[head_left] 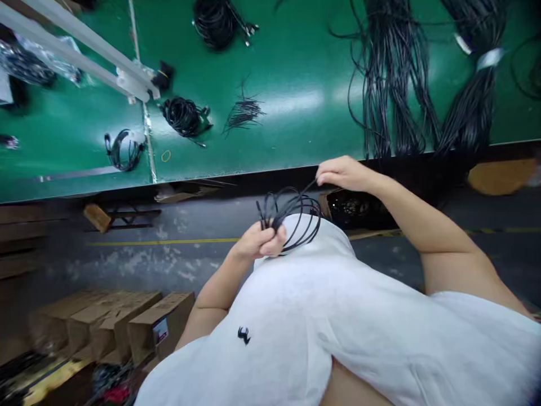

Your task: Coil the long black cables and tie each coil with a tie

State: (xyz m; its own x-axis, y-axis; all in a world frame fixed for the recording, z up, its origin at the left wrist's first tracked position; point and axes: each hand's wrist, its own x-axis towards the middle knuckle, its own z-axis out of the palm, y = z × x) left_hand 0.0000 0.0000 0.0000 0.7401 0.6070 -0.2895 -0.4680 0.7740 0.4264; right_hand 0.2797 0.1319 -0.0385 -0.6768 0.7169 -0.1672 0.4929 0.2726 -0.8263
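My left hand (pixel 261 241) is closed around a black cable coil (pixel 296 217), gripping its loops in front of my white shirt. My right hand (pixel 344 172) pinches the free end of the same cable, just above and to the right of the coil, near the front edge of the green table (pixel 296 84). The cable runs taut from the coil up into my right fingers.
On the green table lie finished cable coils (pixel 185 115), (pixel 123 149), (pixel 215 22), a bunch of short black ties (pixel 244 111) and long loose cable bundles (pixel 393 84) hanging over the edge. Cardboard boxes (pixel 114 324) stand on the grey floor at lower left.
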